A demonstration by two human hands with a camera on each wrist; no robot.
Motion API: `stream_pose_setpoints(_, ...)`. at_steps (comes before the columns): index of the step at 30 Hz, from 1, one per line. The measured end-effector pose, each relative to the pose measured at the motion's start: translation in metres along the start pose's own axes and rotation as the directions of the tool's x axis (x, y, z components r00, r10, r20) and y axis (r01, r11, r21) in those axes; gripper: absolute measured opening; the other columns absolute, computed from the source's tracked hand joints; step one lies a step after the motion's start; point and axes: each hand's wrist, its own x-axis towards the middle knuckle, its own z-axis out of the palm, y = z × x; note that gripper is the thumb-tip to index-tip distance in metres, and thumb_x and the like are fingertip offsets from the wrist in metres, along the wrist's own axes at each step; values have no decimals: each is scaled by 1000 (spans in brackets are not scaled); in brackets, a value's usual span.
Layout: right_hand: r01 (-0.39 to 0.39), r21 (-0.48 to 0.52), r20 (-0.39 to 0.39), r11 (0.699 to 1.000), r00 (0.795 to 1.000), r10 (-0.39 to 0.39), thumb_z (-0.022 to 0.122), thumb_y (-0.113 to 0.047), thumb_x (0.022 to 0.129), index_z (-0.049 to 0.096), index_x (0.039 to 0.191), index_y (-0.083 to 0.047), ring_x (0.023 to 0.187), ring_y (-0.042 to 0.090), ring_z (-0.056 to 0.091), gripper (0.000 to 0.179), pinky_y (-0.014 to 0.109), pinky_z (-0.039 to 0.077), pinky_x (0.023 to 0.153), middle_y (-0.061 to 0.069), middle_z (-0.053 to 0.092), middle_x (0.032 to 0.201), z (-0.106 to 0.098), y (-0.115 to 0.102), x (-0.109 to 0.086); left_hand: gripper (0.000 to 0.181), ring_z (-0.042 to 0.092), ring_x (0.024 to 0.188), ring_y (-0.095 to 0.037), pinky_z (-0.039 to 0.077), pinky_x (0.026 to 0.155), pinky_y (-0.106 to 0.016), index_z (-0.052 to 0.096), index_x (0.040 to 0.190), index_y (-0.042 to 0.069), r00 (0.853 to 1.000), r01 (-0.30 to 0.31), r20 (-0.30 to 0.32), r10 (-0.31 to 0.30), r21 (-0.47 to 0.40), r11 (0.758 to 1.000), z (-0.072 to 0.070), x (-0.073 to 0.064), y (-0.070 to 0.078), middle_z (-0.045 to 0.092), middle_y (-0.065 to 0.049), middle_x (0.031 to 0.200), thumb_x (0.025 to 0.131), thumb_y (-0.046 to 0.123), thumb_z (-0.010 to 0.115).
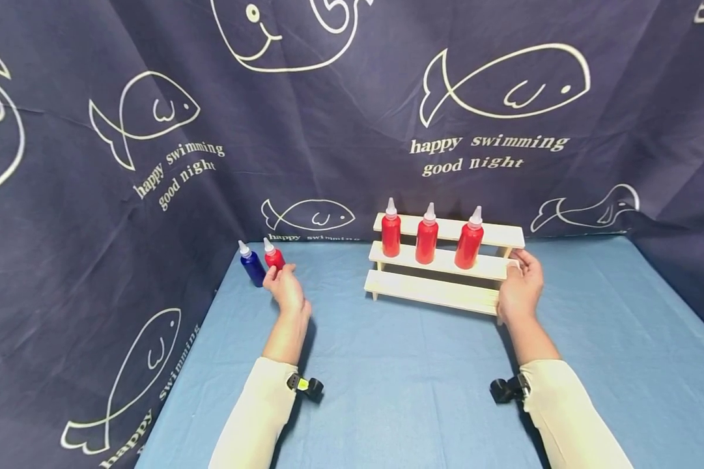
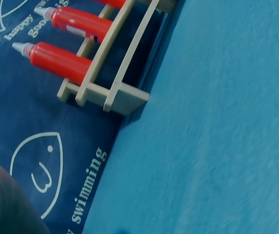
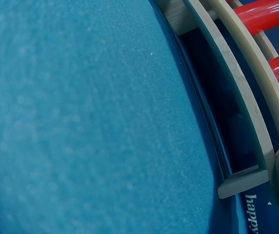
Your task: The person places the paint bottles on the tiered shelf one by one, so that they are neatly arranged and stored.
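At the left of the head view, my left hand (image 1: 288, 290) is at a red squeeze bottle (image 1: 273, 256) with a clear pointed cap. Thumb and fingers lie on either side of its lower body, which the hand partly hides. Right beside it stands a blue squeeze bottle (image 1: 252, 266). With my right hand (image 1: 521, 286) I grip the right end of a three-step wooden rack (image 1: 430, 294), thumb in front and fingers behind. Three red bottles stand in a row on its middle step: left (image 1: 391, 236), centre (image 1: 426, 242) and right (image 1: 469, 246).
A blue cloth (image 1: 398, 391) covers the table. Dark curtains (image 1: 340, 130) printed with white fish and lettering rise behind the rack and along both sides. The rack's front step (image 3: 236, 73) carries no bottle. Small black cameras (image 1: 506, 389) are strapped to both wrists.
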Motion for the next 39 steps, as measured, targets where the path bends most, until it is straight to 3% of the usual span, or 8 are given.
stream_pose_setpoints(5,8,-6,-6,1000,1000,-9,45,-1,108,50,147,3,113,4,55,40,21,48,103,-12,59,114,1,-2,-1,63,47,110,-18,40,95,-23,34,145,3,999,-7,-39,8,21,1000,-1,12,6,40,-4,117,87,-3,59)
stream_pose_setpoints(13,10,1,-20,1000,1000,-10,46,-1,108,59,139,-5,116,7,56,34,28,46,108,-11,60,114,5,-5,-1,69,45,133,-26,48,107,-31,32,155,7,998,16,-54,-13,55,998,-4,25,13,33,-14,148,91,-3,57)
stream_pose_setpoints(19,17,-19,-16,1000,1000,-17,45,1,107,54,142,2,115,6,56,37,25,46,106,-11,59,113,5,-4,1,74,45,129,-23,48,105,-29,33,156,7,998,17,-56,-13,79,997,-4,34,11,34,-14,148,88,-5,60)
stream_pose_setpoints(23,16,-25,-9,1000,1000,-16,45,1,107,53,144,4,112,3,55,38,24,45,106,-13,59,112,5,-3,-1,74,46,133,-24,46,110,-30,35,154,8,998,15,-63,-7,131,991,-5,38,9,37,-14,151,88,-3,65)
stream_pose_setpoints(28,27,-17,-28,999,999,-27,46,4,105,64,119,-13,102,4,55,28,21,47,94,-10,58,105,4,-3,-2,69,47,138,-24,44,117,-32,39,149,3,998,-19,-54,28,165,986,-4,40,2,40,-16,154,89,-1,70)
stream_pose_setpoints(31,30,-14,-41,999,999,-30,47,5,104,64,104,-21,95,7,54,31,19,47,86,-7,56,100,4,-3,-3,68,46,140,-26,43,118,-33,41,150,3,998,-25,-51,37,217,976,-4,40,-2,39,-17,154,91,5,75)
stream_pose_setpoints(35,26,-15,-37,1000,999,-27,47,5,103,64,104,-21,94,8,54,31,16,48,83,-5,56,99,3,-3,-3,63,41,145,-29,41,121,-36,49,151,5,998,-29,-41,44,317,948,-5,39,-3,35,-20,157,95,14,75)
stream_pose_setpoints(39,25,-26,-36,999,999,-26,46,6,103,64,104,-21,95,10,55,32,18,48,84,-4,56,100,2,-2,-2,47,41,142,-30,40,119,-37,60,140,2,998,-61,3,64,359,931,-4,40,-4,38,-21,154,97,14,74)
